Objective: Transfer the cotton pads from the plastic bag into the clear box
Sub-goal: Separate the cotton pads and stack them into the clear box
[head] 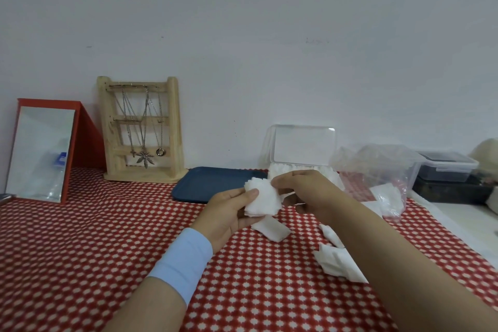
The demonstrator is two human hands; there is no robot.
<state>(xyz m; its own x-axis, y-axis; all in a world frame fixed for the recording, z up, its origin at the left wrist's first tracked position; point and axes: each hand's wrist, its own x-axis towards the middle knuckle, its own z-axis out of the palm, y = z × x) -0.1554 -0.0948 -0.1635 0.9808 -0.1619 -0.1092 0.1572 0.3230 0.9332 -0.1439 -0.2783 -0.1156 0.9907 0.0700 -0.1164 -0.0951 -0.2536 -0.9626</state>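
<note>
Red cloth with small white shapes covers the counter, and a plain white wall stands behind it. The left grip holds a stack of cotton pads from its left side, with the thumb on the front and the fingers curled behind. The right grip pinches the same stack at its upper right corner. So the stack is lifted above the cloth, between the two grips, and in front of the clear box. One light blue wristband is on the left wrist.

Just under the stack, one small pile of pads lies on the cloth. Two more groups of loose pads lie beside the right forearm, a nearer group and a farther group. The forearm hides part of them, so I cannot count the single pads.

The one clear box stands behind the right grip with its lid raised upright, and white pads show along its lower edge. Just beside it on the right is one crumpled plastic bag, with some pads in its bottom.

Left of the box lies one dark blue tray. Further left stand one wooden jewelry stand with three pendants (cross, leaf, ring) and one red-framed mirror. At the far right, one lidded plastic container sits on a dark box.
</note>
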